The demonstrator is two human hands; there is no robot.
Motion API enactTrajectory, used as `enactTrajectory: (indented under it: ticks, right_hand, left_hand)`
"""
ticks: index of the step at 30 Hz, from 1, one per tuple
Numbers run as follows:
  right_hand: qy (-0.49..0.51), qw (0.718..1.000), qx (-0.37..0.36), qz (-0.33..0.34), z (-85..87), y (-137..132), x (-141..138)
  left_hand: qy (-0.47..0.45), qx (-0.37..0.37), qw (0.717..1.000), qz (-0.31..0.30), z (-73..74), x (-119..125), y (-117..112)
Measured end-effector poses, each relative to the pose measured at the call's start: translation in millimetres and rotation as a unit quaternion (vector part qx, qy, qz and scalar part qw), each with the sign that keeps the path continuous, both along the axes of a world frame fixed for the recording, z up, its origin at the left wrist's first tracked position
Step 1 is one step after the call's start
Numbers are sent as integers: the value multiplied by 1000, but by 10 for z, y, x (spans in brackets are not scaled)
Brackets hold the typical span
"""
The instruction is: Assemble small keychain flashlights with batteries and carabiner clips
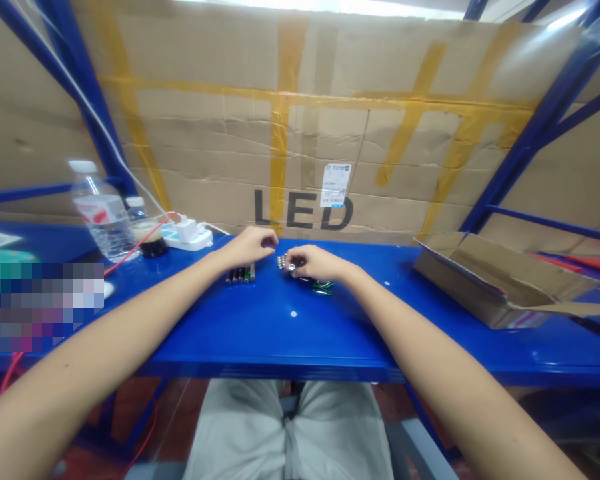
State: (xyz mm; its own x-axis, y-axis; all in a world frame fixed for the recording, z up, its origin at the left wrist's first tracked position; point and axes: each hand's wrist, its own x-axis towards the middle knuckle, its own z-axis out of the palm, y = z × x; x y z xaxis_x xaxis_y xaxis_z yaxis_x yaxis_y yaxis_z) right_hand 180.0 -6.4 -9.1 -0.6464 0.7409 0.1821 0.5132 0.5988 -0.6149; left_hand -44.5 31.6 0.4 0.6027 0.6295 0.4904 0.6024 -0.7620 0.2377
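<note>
My left hand (250,245) hovers over the blue table (280,333) with its fingers curled in a pinch; what it holds is too small to name. Just below it lies a row of several dark cylindrical batteries (240,274). My right hand (313,262) is curled too, pinching a small round silver piece (291,267) at its fingertips. A small stack of silver discs (281,261) sits between the two hands. Green-and-silver parts (323,287) lie under my right wrist. One small white dot (293,313) rests on the table nearer me.
A clear water bottle (100,213) and a dark-liquid bottle (147,233) stand at the left, beside a white power strip with charger (187,235) and a red cable (130,257). An open cardboard box (500,280) lies at the right. A taped cardboard wall (300,133) stands behind.
</note>
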Motion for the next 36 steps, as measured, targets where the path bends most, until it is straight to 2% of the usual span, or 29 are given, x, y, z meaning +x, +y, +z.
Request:
enactTrajectory:
  ticks: [3, 6, 9, 15, 36]
  right_hand:
    - [-7, 1000, 0, -16, 22, -15, 1]
    - [-11, 999, -6, -35, 34, -20, 3]
    - [5, 999, -28, -23, 27, 0, 9]
    - [10, 999, -35, -17, 28, 15, 11]
    - [21, 999, -43, -22, 50, -8, 4]
  left_hand:
    - [-49, 10, 996, -74, 143, 93, -179]
    - [-13, 3, 992, -129, 246, 167, -359]
    - [26, 10, 987, -157, 254, 200, -440]
    - [47, 7, 985, -167, 180, 208, -417]
    - [65, -2, 979, -192, 183, 194, -387]
